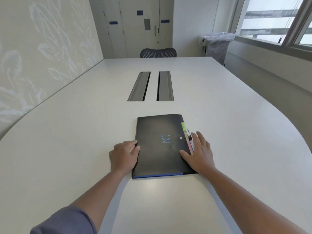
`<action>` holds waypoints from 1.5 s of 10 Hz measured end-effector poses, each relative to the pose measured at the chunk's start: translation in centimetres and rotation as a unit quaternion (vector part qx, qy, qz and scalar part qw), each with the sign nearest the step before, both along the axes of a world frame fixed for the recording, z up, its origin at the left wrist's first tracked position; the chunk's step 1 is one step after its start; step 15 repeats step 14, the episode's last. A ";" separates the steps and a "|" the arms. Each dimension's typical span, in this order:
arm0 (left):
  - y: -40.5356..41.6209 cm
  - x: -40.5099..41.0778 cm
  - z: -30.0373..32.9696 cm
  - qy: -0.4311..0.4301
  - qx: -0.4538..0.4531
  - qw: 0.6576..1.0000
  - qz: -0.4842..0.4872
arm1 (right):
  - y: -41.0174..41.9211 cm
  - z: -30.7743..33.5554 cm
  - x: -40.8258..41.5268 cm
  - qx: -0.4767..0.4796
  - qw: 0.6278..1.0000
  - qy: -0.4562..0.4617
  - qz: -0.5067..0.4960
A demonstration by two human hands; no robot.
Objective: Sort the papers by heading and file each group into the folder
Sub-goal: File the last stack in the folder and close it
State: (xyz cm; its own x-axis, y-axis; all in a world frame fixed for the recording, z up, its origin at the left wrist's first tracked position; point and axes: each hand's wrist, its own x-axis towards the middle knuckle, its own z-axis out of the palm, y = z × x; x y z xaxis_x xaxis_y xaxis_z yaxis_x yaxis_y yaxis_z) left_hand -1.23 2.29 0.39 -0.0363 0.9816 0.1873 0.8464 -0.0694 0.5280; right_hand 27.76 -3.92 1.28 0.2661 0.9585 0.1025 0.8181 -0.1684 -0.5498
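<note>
A black folder [160,149] with a blue smiley print lies closed and flat on the white table [67,132] in front of me. Coloured index tabs [186,137], green and pink, stick out along its right edge. My left hand [124,156] rests against the folder's left edge, fingers curled at the spine. My right hand [199,152] lies flat and spread on the folder's right edge, covering the lower tabs, thumb on the cover. No loose papers are visible.
Two grey cable hatches [151,86] are set into the table beyond the folder. A black mesh chair [158,52] stands at the far end. A lined bin [217,44] stands by the window at right. A wall runs along the left.
</note>
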 end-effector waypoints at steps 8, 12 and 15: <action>-0.2 0.3 0.2 0.009 -0.035 0.999 -0.021 | 2.4 0.0 0.0 -0.072 0.971 -0.195 0.119; -0.1 -0.4 1.2 -0.042 -0.101 0.993 -0.052 | 0.9 1.1 -0.9 -0.101 0.986 -0.100 0.090; -0.4 -1.1 2.0 -0.031 -0.140 0.984 -0.102 | 0.3 2.4 -2.9 -0.060 0.998 -0.033 0.012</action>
